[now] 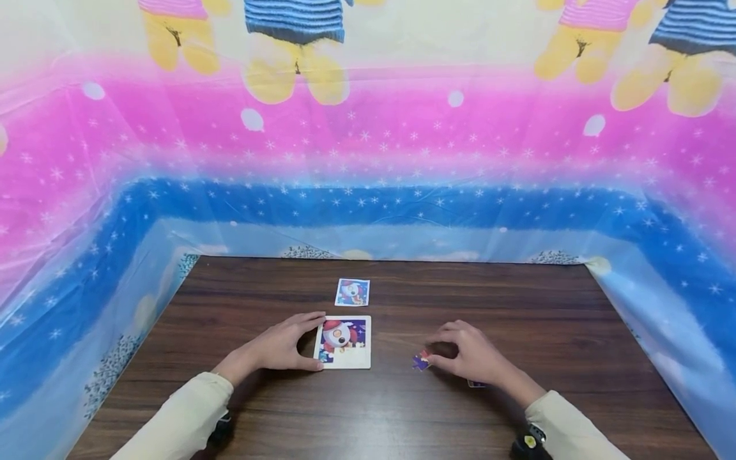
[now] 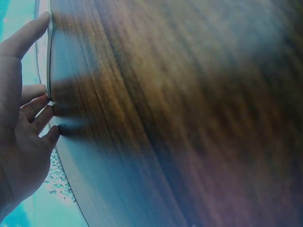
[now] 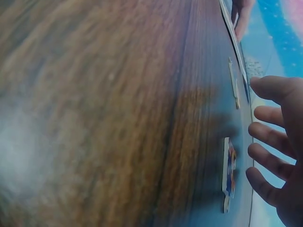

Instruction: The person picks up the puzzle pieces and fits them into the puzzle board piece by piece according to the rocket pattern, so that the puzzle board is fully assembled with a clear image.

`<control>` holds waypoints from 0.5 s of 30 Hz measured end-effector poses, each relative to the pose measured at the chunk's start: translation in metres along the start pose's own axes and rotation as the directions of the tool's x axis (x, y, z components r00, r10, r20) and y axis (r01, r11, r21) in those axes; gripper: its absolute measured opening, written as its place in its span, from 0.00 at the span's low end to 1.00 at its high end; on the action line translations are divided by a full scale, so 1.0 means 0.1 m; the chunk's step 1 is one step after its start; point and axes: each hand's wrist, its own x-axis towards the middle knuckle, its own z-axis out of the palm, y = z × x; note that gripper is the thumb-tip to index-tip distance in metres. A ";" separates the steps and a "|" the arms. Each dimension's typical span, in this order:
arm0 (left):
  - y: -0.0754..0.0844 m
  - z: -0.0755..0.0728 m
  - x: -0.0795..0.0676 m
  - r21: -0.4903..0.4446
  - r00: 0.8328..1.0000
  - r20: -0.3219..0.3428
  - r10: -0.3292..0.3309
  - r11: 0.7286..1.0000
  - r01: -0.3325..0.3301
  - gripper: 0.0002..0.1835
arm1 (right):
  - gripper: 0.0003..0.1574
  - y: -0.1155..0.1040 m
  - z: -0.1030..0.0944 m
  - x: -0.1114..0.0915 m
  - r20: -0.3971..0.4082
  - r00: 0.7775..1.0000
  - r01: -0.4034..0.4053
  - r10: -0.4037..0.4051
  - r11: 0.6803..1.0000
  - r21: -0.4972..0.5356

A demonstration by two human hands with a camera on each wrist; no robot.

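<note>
A square jigsaw puzzle board (image 1: 361,362) with a white frame lies on the table, its picture partly filled with a white-and-red character on purple. My left hand (image 1: 282,345) holds the board's left side, thumb at the near corner and forefinger at the far one. To the right, my right hand (image 1: 468,351) hovers low with thumb and fingers apart. Just off its thumb tip lies a purple-and-red puzzle piece (image 1: 420,362), seen edge-on as a thin strip (image 3: 234,85) in the right wrist view. More puzzle pieces (image 3: 228,172) lie beneath the right hand, mostly hidden by it in the head view.
Behind the board a small picture card (image 1: 352,292) shows the same character. The dark wood-grain table (image 1: 276,287) meets a printed cloth (image 1: 402,204) along its back and sides. A dark strapped device (image 1: 531,441) sits at the right cuff.
</note>
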 end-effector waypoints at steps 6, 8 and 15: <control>0.01 -0.01 -0.01 -0.006 1.000 0.003 -0.004 1.000 0.004 0.55 | 0.20 -0.01 0.01 0.00 0.053 0.998 0.023 -0.022 1.000 -0.012; 0.01 -0.01 -0.01 -0.005 1.000 0.002 -0.003 1.000 0.003 0.55 | 0.19 -0.01 0.02 0.01 0.057 0.998 0.033 -0.032 0.999 -0.015; -0.01 -0.01 0.00 0.001 1.000 0.002 0.001 1.000 -0.001 0.55 | 0.19 0.00 0.04 0.02 0.061 0.996 0.073 -0.070 0.997 -0.034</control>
